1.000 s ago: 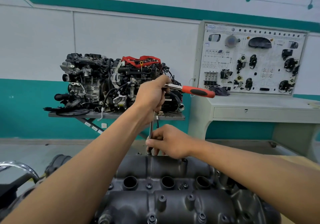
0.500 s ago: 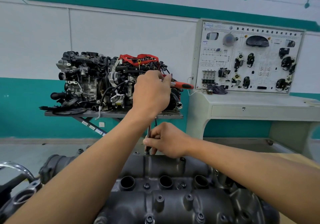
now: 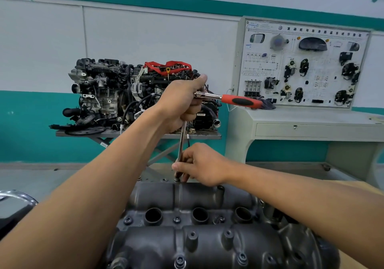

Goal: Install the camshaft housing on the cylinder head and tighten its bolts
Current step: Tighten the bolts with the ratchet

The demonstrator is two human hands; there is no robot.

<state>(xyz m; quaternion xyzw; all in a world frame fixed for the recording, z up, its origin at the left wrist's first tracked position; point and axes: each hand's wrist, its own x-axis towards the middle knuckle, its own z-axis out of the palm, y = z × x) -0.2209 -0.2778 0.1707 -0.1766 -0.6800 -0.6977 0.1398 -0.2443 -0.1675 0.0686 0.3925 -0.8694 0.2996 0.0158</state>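
The dark grey camshaft housing [image 3: 207,237] lies in front of me, with three round wells and several bolts along its ridges. A ratchet wrench [image 3: 239,100] with a red and black handle points right; its long chrome extension [image 3: 181,142] runs down to a bolt at the housing's far edge. My left hand [image 3: 182,104] grips the ratchet head from above. My right hand [image 3: 203,164] pinches the lower end of the extension just above the bolt. The socket and bolt head are mostly hidden by my fingers.
A display engine [image 3: 133,94] with red parts sits on a grey stand behind the work. To the right stands a grey console [image 3: 311,127] with a training board [image 3: 303,65] of car parts. A chrome curved bar [image 3: 14,196] shows at the left edge.
The ratchet handle swung away behind my left hand, then back out to the right. Both hands stay on the tool at the same bolt.
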